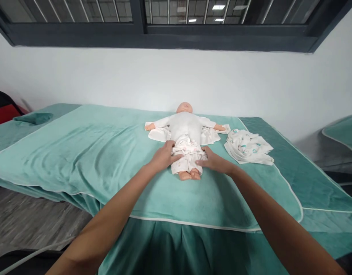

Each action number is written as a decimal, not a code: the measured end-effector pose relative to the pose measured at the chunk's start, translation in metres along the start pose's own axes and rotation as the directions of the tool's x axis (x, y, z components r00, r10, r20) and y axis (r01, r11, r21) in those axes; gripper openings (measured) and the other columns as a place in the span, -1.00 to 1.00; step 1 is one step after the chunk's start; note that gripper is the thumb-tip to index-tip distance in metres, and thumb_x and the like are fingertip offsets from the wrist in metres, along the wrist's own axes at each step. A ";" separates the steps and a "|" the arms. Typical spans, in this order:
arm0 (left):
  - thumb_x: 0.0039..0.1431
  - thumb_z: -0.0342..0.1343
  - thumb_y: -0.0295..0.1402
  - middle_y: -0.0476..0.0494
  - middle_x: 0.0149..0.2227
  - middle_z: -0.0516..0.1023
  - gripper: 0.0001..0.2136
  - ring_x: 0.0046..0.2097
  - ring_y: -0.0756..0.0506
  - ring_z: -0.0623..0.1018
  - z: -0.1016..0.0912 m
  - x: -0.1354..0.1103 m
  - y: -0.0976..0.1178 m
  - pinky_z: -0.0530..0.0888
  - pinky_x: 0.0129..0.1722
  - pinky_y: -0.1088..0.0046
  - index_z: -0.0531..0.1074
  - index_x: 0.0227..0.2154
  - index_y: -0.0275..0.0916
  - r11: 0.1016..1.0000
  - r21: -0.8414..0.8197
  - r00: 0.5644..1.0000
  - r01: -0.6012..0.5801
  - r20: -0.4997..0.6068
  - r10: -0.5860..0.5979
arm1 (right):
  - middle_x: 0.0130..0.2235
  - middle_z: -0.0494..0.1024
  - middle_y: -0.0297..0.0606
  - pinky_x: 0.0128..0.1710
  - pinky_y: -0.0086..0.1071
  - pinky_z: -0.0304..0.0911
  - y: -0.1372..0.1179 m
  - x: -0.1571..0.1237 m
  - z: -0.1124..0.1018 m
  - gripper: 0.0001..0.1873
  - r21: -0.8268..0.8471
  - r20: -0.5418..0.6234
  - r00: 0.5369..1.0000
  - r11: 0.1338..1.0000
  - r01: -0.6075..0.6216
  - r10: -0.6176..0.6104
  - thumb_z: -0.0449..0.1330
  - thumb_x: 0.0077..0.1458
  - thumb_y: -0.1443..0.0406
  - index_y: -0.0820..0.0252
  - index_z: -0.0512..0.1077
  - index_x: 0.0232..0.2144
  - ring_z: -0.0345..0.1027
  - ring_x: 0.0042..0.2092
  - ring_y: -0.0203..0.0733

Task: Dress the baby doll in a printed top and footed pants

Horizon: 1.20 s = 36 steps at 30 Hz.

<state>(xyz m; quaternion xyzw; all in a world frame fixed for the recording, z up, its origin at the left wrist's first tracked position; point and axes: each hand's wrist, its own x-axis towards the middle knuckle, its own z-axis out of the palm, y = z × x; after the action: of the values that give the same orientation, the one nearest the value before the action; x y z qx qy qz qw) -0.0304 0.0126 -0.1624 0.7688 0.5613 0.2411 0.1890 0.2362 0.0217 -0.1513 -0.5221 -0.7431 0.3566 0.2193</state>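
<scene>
A baby doll lies on its back on a teal towel, head toward the wall and arms spread. It wears a white top and patterned white trousers. My left hand grips the trousers at the doll's left hip side, fingers curled on the cloth. My right hand holds the trousers on the other side, fingers pressed into the fabric. The doll's bare feet stick out toward me between my hands.
A crumpled white patterned cloth lies to the right of the doll. The towel covers a teal-draped table against a white wall. A folded teal cloth sits far left. Another teal-covered surface stands at right.
</scene>
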 end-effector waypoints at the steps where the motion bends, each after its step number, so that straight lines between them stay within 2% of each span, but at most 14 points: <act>1: 0.16 0.19 0.02 -0.39 0.22 0.36 -0.30 0.15 -0.31 0.49 -0.002 -0.008 0.000 0.45 0.03 0.17 0.16 0.26 -0.22 0.997 -0.062 0.997 -0.041 0.063 0.045 | 0.16 0.42 -0.02 0.05 -0.18 0.31 -0.001 -0.008 -0.003 -0.10 0.021 0.104 0.995 1.000 0.003 -0.005 0.38 -0.12 -0.06 0.18 0.22 0.19 0.34 0.14 0.10; 4: -0.07 0.35 0.11 -0.45 0.42 0.01 0.15 0.42 -0.42 0.16 -0.004 -0.030 0.002 0.32 0.27 0.06 -0.20 0.44 -0.13 0.980 -0.147 0.963 -0.137 0.212 0.167 | 0.36 0.16 0.11 0.22 -0.01 0.20 -0.002 -0.025 0.000 0.35 -0.016 0.248 0.968 0.999 0.050 -0.044 0.48 -0.30 -0.11 0.16 -0.07 0.39 0.10 0.34 0.26; 7: -0.20 0.42 0.10 -0.50 0.45 -0.17 0.27 0.47 -0.52 -0.06 0.007 -0.042 0.008 0.22 0.33 -0.06 -0.25 0.46 -0.12 0.987 -0.036 0.965 -0.156 0.208 0.160 | 0.37 0.09 0.21 0.32 0.15 0.01 -0.003 -0.030 0.018 0.46 -0.169 0.123 0.989 0.980 0.101 -0.081 0.53 -0.45 -0.09 0.21 -0.04 0.39 -0.05 0.39 0.41; 11: -0.13 0.41 0.00 -0.53 0.36 0.08 0.13 0.40 -0.52 0.15 0.026 -0.043 0.016 0.29 0.26 -0.06 -0.09 0.42 -0.18 0.977 0.135 0.985 -0.166 0.064 0.159 | 0.24 0.28 0.20 0.26 0.08 0.10 -0.009 -0.033 0.038 0.22 -0.226 -0.078 0.992 0.971 0.081 -0.100 0.53 -0.35 0.03 0.27 0.09 0.29 0.14 0.30 0.33; 15: 0.01 0.33 -0.07 -0.46 0.20 0.37 -0.08 0.24 -0.43 0.39 0.030 -0.044 0.017 0.35 0.17 0.00 0.05 0.37 -0.23 0.960 0.219 0.984 -0.172 -0.015 0.179 | 0.08 0.45 0.04 -0.04 -0.15 0.32 -0.023 -0.043 0.040 -0.08 -0.207 -0.133 0.991 0.978 -0.026 -0.002 0.48 -0.23 0.04 0.21 0.21 0.12 0.39 0.09 0.18; 19: 0.20 0.18 -0.04 -0.31 0.06 0.56 -0.39 0.11 -0.32 0.52 0.020 -0.052 0.018 0.29 0.20 0.04 0.24 0.25 -0.16 0.963 0.193 0.979 -0.190 -0.036 0.201 | -0.22 0.54 -0.17 -0.31 -0.30 0.20 -0.036 -0.050 0.033 -0.50 -0.311 -0.136 0.989 0.945 -0.103 0.063 0.36 -0.05 0.02 0.11 0.26 -0.20 0.45 -0.20 0.01; 23: 0.17 0.17 -0.12 -0.08 -0.16 0.65 -0.59 -0.16 -0.20 0.59 0.009 -0.063 0.024 0.42 -0.05 0.23 0.39 0.06 -0.08 0.997 -0.080 1.000 -0.018 -0.021 0.017 | -0.39 0.50 -0.26 -0.39 -0.32 0.08 -0.049 -0.053 0.020 -0.64 -0.363 -0.097 0.992 0.925 -0.115 0.086 0.25 0.06 0.00 0.07 0.23 -0.41 0.35 -0.34 -0.08; 25: 0.07 0.21 -0.21 0.00 -0.31 0.62 -0.64 -0.31 -0.13 0.55 0.003 -0.066 0.027 0.41 -0.28 0.37 0.43 -0.04 -0.11 0.942 -0.316 0.992 0.109 0.097 -0.083 | -0.41 0.49 -0.27 -0.41 -0.32 0.07 -0.056 -0.056 0.011 -0.66 -0.322 0.004 0.992 0.939 -0.121 0.130 0.28 0.01 0.04 0.08 0.25 -0.49 0.33 -0.35 -0.11; 27: -0.05 0.24 -0.32 0.05 -0.40 0.57 -0.67 -0.37 -0.08 0.51 -0.006 -0.064 0.032 0.37 -0.37 0.44 0.45 -0.15 -0.16 0.844 -0.493 0.966 0.210 0.235 -0.103 | -0.40 0.51 -0.27 -0.42 -0.33 0.08 -0.065 -0.059 0.000 -0.72 -0.237 0.163 0.965 0.958 -0.161 0.203 0.31 -0.06 0.11 0.10 0.32 -0.54 0.32 -0.35 -0.13; 29: -0.11 0.24 -0.40 0.04 -0.37 0.58 -0.71 -0.33 -0.07 0.53 -0.021 -0.059 0.039 0.41 -0.33 0.46 0.48 -0.23 -0.18 0.800 -0.546 0.935 0.249 0.349 -0.053 | -0.39 0.52 -0.27 -0.42 -0.33 0.11 -0.075 -0.061 -0.012 -0.80 -0.154 0.340 0.904 0.964 -0.217 0.258 0.30 -0.08 0.15 0.12 0.41 -0.52 0.33 -0.36 -0.15; 31: -0.09 0.26 -0.37 0.01 -0.27 0.62 -0.75 -0.22 -0.09 0.57 -0.045 -0.051 0.049 0.44 -0.24 0.45 0.53 -0.25 -0.17 0.847 -0.486 0.863 0.217 0.500 0.066 | -0.34 0.55 -0.26 -0.39 -0.32 0.16 -0.087 -0.060 -0.026 -0.77 -0.128 0.502 0.828 0.968 -0.217 0.252 0.29 -0.06 0.10 0.12 0.49 -0.43 0.35 -0.33 -0.15; 32: -0.07 0.29 -0.33 0.00 -0.21 0.64 -0.72 -0.16 -0.12 0.58 -0.060 -0.046 0.054 0.46 -0.20 0.44 0.55 -0.22 -0.14 0.886 -0.432 0.790 0.168 0.596 0.141 | -0.31 0.56 -0.26 -0.36 -0.32 0.17 -0.094 -0.059 -0.034 -0.72 -0.151 0.554 0.799 0.972 -0.181 0.235 0.30 -0.06 0.06 0.13 0.52 -0.39 0.37 -0.31 -0.14; 34: -0.10 0.37 -0.23 -0.02 -0.10 0.65 -0.60 -0.04 -0.19 0.58 -0.092 -0.035 0.067 0.47 -0.12 0.43 0.57 -0.12 -0.09 0.953 -0.297 0.598 0.052 0.774 0.209 | -0.27 0.57 -0.25 -0.34 -0.33 0.17 -0.111 -0.053 -0.049 -0.58 -0.250 0.612 0.764 0.967 -0.058 0.204 0.34 -0.09 -0.06 0.13 0.54 -0.34 0.37 -0.27 -0.13; 36: -0.14 0.41 -0.15 -0.04 -0.02 0.64 -0.46 0.03 -0.23 0.57 -0.122 -0.023 0.083 0.46 -0.07 0.40 0.55 -0.02 -0.05 0.990 -0.133 0.497 -0.036 0.858 0.134 | -0.24 0.56 -0.26 -0.32 -0.34 0.16 -0.131 -0.045 -0.063 -0.45 -0.370 0.622 0.759 0.927 0.068 0.193 0.37 -0.16 -0.16 0.14 0.53 -0.31 0.37 -0.24 -0.12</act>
<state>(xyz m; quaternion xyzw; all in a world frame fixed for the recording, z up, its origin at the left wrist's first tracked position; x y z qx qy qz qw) -0.0437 -0.0320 -0.0202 0.8026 0.3409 -0.1390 0.4693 0.2157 -0.0277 -0.0087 -0.4228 -0.8079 0.3754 -0.1661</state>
